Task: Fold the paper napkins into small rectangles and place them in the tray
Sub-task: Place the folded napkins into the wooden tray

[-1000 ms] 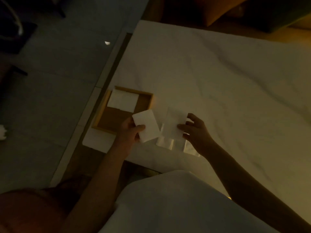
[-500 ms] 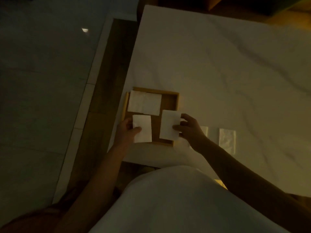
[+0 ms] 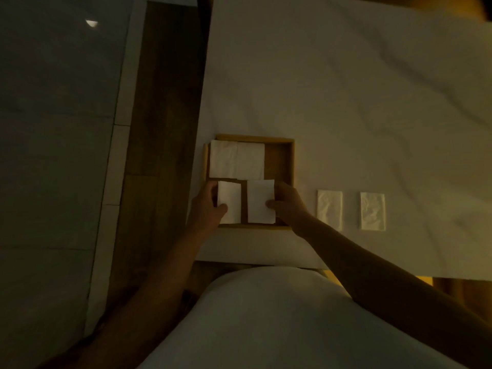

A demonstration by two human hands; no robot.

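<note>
Tray, wooden, near left edge of worktop: 2 folded napkins flat across far half.
Left hand: pinching 1 folded napkin over tray's near half.
Right hand: pinching 1 more alongside.
Outstanding: 2 napkins on worktop right of tray, seemingly folded, not yet trayed.

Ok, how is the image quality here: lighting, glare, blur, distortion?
Head view: very dim, warm yellowish light; the floor on the left is nearly black, with one small bright glint. The napkins in the tray stand out pale but soft, their creases barely readable. Both hands are dark silhouettes. Wide-angle bending shows at the table edges.
</note>
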